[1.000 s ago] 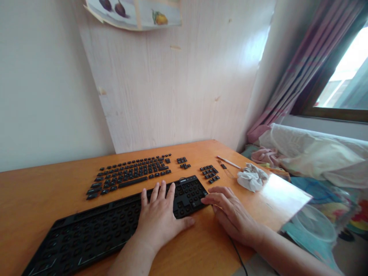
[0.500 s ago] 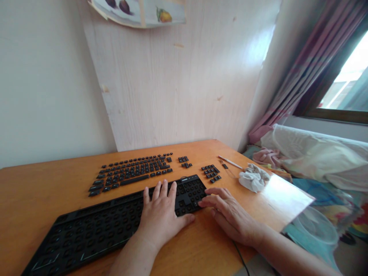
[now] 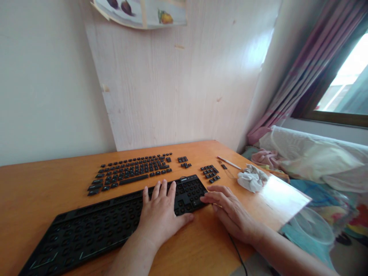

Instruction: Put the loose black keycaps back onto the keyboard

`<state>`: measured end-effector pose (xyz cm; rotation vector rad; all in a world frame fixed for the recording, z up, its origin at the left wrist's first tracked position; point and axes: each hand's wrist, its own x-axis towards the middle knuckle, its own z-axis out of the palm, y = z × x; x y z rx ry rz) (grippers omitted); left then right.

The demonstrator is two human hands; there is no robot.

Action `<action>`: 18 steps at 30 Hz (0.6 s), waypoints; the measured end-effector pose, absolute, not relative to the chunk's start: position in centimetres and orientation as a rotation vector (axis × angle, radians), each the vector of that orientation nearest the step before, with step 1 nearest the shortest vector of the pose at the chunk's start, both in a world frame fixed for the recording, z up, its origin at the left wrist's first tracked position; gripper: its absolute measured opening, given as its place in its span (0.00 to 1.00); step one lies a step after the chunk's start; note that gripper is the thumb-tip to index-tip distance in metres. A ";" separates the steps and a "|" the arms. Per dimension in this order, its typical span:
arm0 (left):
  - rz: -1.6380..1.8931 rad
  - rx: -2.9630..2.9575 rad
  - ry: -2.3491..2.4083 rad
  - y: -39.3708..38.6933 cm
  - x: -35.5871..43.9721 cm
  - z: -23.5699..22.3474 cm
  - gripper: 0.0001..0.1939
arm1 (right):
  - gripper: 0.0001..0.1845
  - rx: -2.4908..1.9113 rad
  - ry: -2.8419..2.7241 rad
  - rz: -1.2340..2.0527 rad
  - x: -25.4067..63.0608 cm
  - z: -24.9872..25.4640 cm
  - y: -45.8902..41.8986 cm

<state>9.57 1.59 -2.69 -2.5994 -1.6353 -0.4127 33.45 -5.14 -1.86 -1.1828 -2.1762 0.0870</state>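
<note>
**Orange tabletop against a pale panel, a black keyboard lying aslant across it**

Light comes from a window [image 3: 342, 90] at the right, beside a mauve curtain [image 3: 293, 76]. A pale wood-grained panel [image 3: 184, 92] stands behind the tabletop [image 3: 189, 249], with a plain wall [image 3: 43, 84] to its left and fruit paintings [image 3: 165, 17] at its top edge. The tabletop is glossy orange, its right corner shining white. Bedding-like fabric [image 3: 319, 157] and a clear round container [image 3: 313, 226] lie beyond that corner.

The keyboard [image 3: 97, 226] lies at the near side of the tabletop, its key sockets exposed. Its long axis runs obliquely, from the near left to farther away at the right; the number-pad end points right and away. Its back edge faces the panel. Behind it, loose keycaps [image 3: 132, 168] are set out in keyboard-like rows and clusters, the long bar keycap [image 3: 133, 179] roughly along the same slant.

The left hand [image 3: 161, 214] is palm down on the keyboard, fingers spread. The right hand [image 3: 230, 212] is loosely curled at the number-pad end, fingertips at its edge; whether it grips anything cannot be told. A dark cable [image 3: 237, 251] trails below it. Crumpled whitish cloth or tissue [image 3: 253, 179] and a slim white stick [image 3: 230, 163] lie to the right.
</note>
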 end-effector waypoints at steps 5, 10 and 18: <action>-0.422 -2.595 -1.630 1.6 9.5 -2.9 0.54 | 0.19 -1.203 -2.072 0.011 33.6 -2.2 -4.9; -0.433 -2.585 -1.620 1.7 9.5 -3.1 0.54 | 0.16 -1.220 -2.119 0.025 33.2 -2.0 -4.8; -0.384 -2.591 -1.634 1.5 9.7 -2.6 0.55 | 0.13 -1.295 -1.962 -0.072 33.9 -2.6 -4.7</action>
